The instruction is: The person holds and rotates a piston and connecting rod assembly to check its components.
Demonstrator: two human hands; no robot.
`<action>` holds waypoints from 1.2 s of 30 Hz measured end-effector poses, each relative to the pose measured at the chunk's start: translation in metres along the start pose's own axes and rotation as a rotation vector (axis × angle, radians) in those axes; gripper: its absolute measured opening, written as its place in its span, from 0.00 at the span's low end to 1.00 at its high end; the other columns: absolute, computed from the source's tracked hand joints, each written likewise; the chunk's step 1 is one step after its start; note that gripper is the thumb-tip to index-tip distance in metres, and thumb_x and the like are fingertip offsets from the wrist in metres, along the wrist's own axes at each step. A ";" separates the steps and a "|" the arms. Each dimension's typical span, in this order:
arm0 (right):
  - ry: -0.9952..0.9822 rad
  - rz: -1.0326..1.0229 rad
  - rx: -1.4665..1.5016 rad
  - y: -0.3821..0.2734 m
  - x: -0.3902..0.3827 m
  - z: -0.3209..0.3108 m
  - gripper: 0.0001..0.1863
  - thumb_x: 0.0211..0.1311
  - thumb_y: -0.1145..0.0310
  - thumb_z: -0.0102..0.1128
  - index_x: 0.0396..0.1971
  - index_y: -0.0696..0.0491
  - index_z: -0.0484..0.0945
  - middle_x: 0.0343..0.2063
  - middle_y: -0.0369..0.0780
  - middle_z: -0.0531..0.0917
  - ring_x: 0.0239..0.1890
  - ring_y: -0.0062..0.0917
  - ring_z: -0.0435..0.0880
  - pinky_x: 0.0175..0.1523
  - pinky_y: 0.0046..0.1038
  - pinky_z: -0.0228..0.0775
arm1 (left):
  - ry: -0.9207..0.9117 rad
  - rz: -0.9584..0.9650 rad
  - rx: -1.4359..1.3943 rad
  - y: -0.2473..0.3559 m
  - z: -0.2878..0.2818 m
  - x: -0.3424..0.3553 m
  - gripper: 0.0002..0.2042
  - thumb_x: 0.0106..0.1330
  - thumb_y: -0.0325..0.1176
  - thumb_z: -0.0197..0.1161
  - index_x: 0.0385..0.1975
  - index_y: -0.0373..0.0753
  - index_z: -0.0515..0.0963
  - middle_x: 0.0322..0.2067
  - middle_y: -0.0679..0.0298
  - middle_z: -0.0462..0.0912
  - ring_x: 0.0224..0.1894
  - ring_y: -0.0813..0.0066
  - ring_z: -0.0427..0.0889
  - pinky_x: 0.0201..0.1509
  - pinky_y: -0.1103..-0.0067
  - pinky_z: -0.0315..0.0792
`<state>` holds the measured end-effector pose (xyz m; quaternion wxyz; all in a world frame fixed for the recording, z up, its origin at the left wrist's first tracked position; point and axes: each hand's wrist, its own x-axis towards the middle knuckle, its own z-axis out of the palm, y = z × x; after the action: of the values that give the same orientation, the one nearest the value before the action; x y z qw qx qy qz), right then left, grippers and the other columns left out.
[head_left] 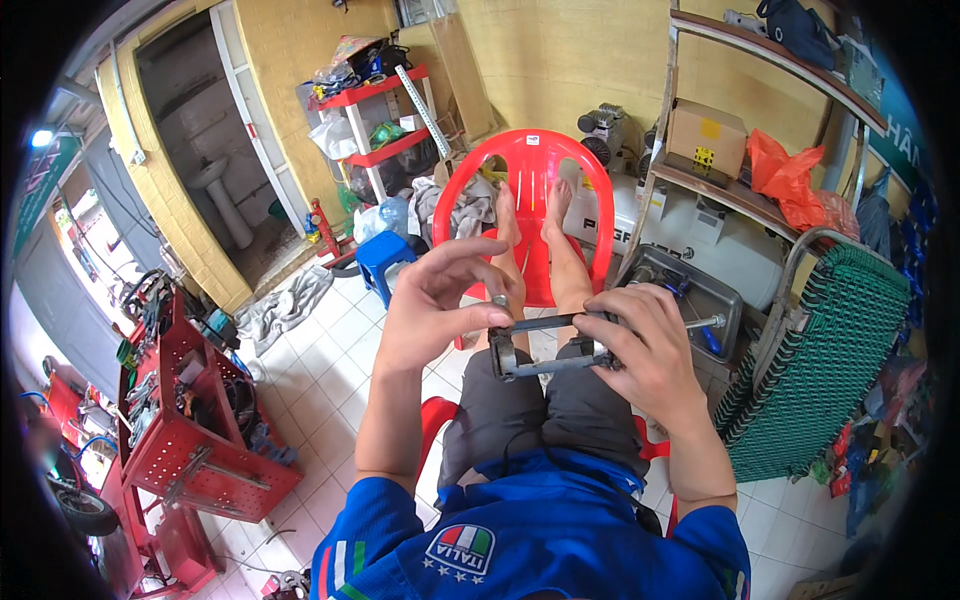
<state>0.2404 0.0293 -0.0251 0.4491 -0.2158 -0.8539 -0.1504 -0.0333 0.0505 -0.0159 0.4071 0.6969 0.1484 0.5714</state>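
Observation:
Above my lap I hold a dark grey metal U-shaped frame, which looks like a clamp, with a straight dark bar across its open side. My left hand has its thumb against the frame's left end, beside a small rounded metal piece; its forefinger arches above, and the other fingers are partly hidden. My right hand grips the right end, fingers over the bar and frame. A shiny bolt-like rod sticks out to the right past that hand; how it joins the frame is hidden.
My bare feet rest on a red plastic chair ahead. A blue stool stands left of it. Farther left is a red tool cart. On the right are a grey tray, a folded green woven lounger and a shelf with a cardboard box.

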 end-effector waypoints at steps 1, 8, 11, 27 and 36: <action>0.004 0.001 -0.004 0.000 0.000 0.000 0.36 0.27 0.74 0.77 0.48 0.50 0.81 0.47 0.37 0.79 0.51 0.33 0.80 0.58 0.42 0.68 | -0.009 -0.057 -0.034 0.004 -0.001 -0.001 0.30 0.55 0.20 0.74 0.60 0.26 0.72 0.40 0.56 0.87 0.46 0.70 0.85 0.55 0.72 0.76; 0.007 0.002 0.041 -0.001 0.003 -0.003 0.35 0.27 0.74 0.77 0.47 0.50 0.81 0.47 0.37 0.80 0.50 0.33 0.80 0.58 0.41 0.68 | -0.084 -0.083 -0.139 0.012 0.006 -0.005 0.29 0.60 0.23 0.72 0.62 0.25 0.71 0.49 0.53 0.85 0.53 0.68 0.83 0.61 0.70 0.74; 0.009 0.001 0.022 -0.001 0.003 -0.002 0.35 0.27 0.74 0.77 0.47 0.50 0.81 0.47 0.36 0.80 0.50 0.32 0.80 0.57 0.40 0.68 | -0.042 0.034 -0.075 -0.001 0.001 -0.002 0.30 0.56 0.22 0.74 0.61 0.27 0.72 0.48 0.55 0.83 0.54 0.69 0.82 0.60 0.71 0.74; 0.030 0.033 -0.007 0.001 0.002 0.001 0.23 0.41 0.76 0.70 0.43 0.49 0.82 0.42 0.34 0.80 0.47 0.28 0.80 0.55 0.35 0.68 | -0.050 0.075 -0.011 -0.010 -0.007 0.001 0.29 0.60 0.27 0.73 0.61 0.27 0.71 0.44 0.55 0.84 0.55 0.64 0.81 0.60 0.71 0.72; 0.041 0.012 -0.110 0.008 -0.002 0.002 0.25 0.37 0.75 0.70 0.42 0.49 0.83 0.42 0.34 0.80 0.45 0.30 0.81 0.55 0.36 0.69 | -0.033 -0.117 0.073 -0.001 -0.009 0.003 0.31 0.66 0.34 0.67 0.66 0.26 0.66 0.44 0.52 0.86 0.55 0.64 0.82 0.65 0.64 0.68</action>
<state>0.2434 0.0365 -0.0273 0.4549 -0.2422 -0.8337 -0.1985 -0.0407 0.0568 -0.0148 0.4165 0.7109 0.2028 0.5292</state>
